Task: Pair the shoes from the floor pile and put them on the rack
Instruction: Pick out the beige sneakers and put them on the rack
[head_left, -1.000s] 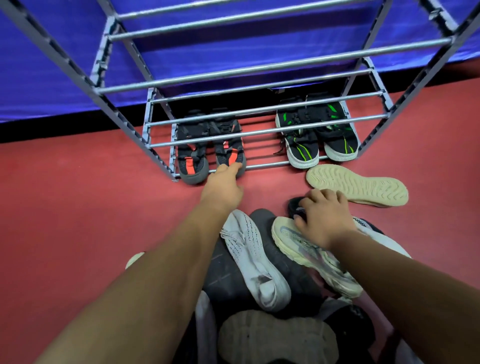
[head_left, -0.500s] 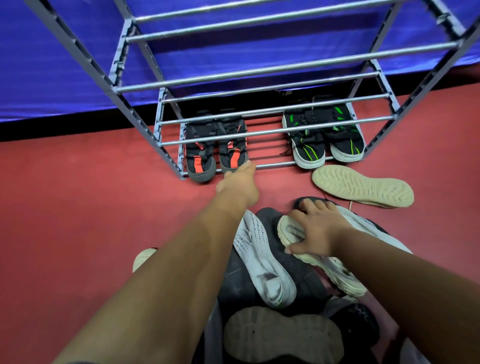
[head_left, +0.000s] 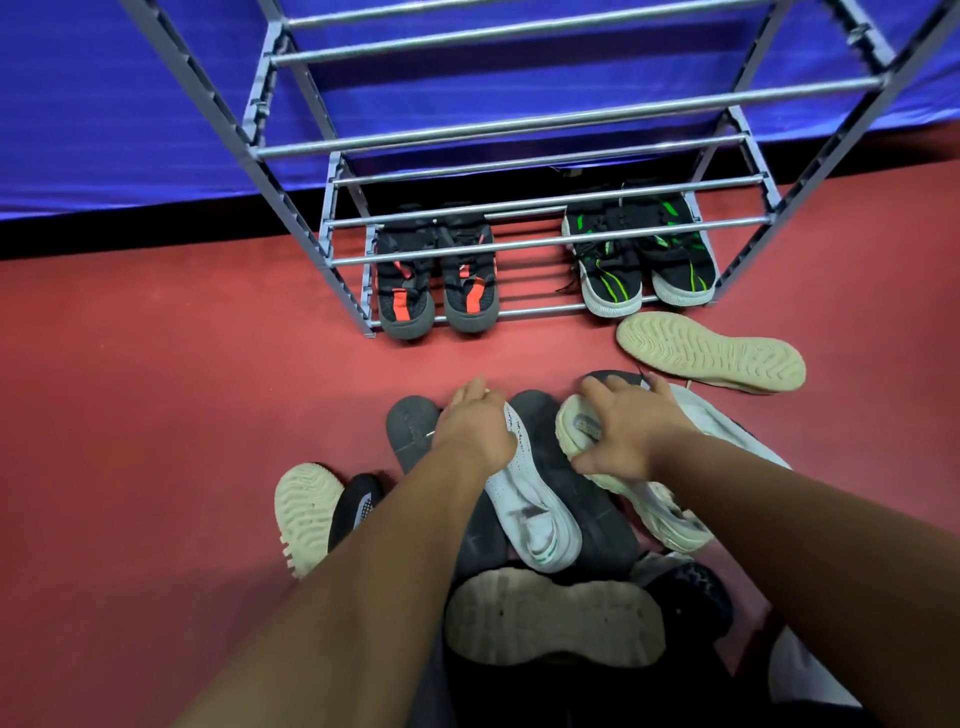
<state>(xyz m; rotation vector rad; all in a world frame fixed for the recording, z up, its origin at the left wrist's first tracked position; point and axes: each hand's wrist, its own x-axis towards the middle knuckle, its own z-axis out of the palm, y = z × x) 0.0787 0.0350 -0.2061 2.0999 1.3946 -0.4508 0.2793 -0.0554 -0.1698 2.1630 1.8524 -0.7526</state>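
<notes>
With the left hand (head_left: 475, 426) curled on the white shoe (head_left: 530, 499) and the right hand (head_left: 631, 434) clasping the cream-soled shoe (head_left: 639, 488), each probably needs checking against its mate before lifting to the rack (head_left: 519, 130).

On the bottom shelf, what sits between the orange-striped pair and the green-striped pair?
Nothing: in the head view only the rack's bare bars and red floor show between the orange-striped pair and the green-striped pair.

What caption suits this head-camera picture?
Two hands reach into a floor pile of shoes; two pairs already sit on the rack.
</notes>
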